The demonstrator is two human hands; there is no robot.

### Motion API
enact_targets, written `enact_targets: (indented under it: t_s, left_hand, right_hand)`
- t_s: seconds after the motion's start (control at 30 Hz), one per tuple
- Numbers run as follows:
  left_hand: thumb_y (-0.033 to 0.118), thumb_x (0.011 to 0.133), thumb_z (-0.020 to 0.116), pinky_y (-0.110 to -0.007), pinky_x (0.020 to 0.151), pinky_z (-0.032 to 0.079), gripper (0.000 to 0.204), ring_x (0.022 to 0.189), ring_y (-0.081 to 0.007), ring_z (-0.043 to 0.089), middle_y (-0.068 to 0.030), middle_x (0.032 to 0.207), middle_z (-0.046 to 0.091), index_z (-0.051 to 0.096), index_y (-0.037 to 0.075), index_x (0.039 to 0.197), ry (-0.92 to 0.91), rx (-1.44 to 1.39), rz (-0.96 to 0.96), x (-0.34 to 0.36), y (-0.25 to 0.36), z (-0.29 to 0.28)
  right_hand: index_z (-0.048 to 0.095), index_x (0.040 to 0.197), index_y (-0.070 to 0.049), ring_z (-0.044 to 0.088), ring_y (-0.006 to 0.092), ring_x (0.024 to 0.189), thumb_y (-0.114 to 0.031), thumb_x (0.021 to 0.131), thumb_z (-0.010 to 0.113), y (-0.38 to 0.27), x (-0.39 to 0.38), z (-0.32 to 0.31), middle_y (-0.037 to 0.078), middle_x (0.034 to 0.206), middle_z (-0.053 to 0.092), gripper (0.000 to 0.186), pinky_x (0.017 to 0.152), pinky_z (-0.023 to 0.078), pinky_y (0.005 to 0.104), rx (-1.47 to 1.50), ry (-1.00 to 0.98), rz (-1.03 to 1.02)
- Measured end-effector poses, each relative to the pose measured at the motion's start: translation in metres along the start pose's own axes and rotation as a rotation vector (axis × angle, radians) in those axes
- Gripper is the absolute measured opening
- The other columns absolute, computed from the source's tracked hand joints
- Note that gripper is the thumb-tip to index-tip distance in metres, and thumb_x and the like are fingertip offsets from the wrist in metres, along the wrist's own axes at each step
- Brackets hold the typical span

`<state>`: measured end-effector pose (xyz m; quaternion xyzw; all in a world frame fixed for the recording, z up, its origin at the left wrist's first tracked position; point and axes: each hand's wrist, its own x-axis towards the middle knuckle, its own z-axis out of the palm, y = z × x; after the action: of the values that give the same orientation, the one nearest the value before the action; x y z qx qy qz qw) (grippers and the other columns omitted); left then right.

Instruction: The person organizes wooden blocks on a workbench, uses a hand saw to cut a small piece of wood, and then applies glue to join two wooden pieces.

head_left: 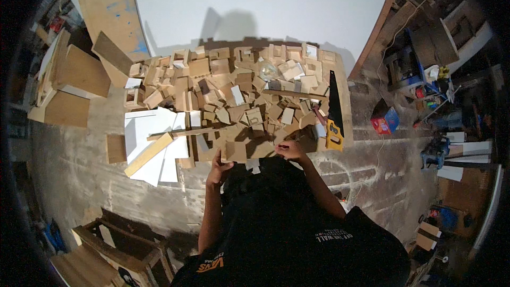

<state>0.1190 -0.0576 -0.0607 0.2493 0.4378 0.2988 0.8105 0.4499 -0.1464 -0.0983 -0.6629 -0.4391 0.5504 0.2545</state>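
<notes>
At the near edge of the work table, my left hand (217, 171) grips a small wooden box piece (234, 152) by its left side, thumb and fingers closed on it. To the right, my right hand (291, 151) is held low over the near edge with its fingers curled together. What lies between those fingers, if anything, is too small to make out. Just beyond both hands spreads a heap of small wooden blocks and offcuts (252, 117), some built up into little open boxes.
A handsaw (334, 122) with a yellow handle lies at the table's right edge. White boards (156, 154) and a wood strip (149, 154) overhang on the left. A large white panel (255, 2) stands behind. Wooden cabinets (74, 85) are at far left; a red-blue carton (384, 119) sits right.
</notes>
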Motion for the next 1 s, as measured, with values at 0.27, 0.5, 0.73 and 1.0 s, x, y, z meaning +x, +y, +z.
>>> enact_targets:
  t_s: [0.27, 0.5, 0.73, 1.0]
  left_hand:
    - [-0.007, 0.075, 0.073, -0.037, 0.105, 0.04, 0.081, 0.127, -0.0244, 0.049, -0.0072, 0.136, 0.054, 0.038, 0.007, 0.147, -0.106, -0.063, 0.058, 0.027, -0.022, 0.008]
    - [-0.008, 0.077, 0.072, -0.036, 0.101, 0.044, 0.079, 0.122, -0.0221, 0.053, -0.0071, 0.133, 0.055, 0.039, 0.007, 0.146, -0.127, -0.022, 0.093, 0.037, -0.046, 0.035]
    - [-0.006, 0.079, 0.073, -0.034, 0.095, 0.047, 0.056, 0.108, -0.0206, 0.06, -0.0086, 0.118, 0.064, 0.053, 0.002, 0.131, 0.054, 0.004, 0.156, 0.044, -0.067, 0.025]
    - [-0.008, 0.078, 0.073, -0.033, 0.087, 0.052, 0.029, 0.094, -0.0201, 0.064, -0.0119, 0.099, 0.066, 0.059, -0.002, 0.103, 0.354, 0.022, 0.187, 0.048, -0.096, 0.015]
  right_hand:
    - [0.062, 0.121, 0.001, 0.068, 0.0125, 0.072, -0.028, 0.094, 0.066, -0.026, 0.017, 0.022, 0.009, 0.095, 0.071, 0.04, 0.06, 0.054, 0.0262, 0.272, -0.303, -0.065]
    - [0.063, 0.104, -0.001, 0.067, 0.0122, 0.072, -0.026, 0.095, 0.065, -0.026, 0.041, 0.036, 0.007, 0.084, 0.067, 0.027, 0.054, 0.053, 0.0259, 0.464, -0.284, 0.2]
    - [0.065, 0.101, 0.001, 0.065, 0.0123, 0.066, -0.02, 0.094, 0.064, -0.035, 0.074, 0.05, 0.007, 0.083, 0.068, 0.022, 0.052, 0.053, 0.0279, 0.46, -0.252, 0.309]
    - [0.064, 0.111, 0.011, 0.071, 0.0155, 0.065, -0.019, 0.093, 0.066, -0.041, 0.077, 0.052, 0.015, 0.084, 0.072, 0.035, 0.049, 0.055, 0.0268, 0.209, -0.12, 0.081]
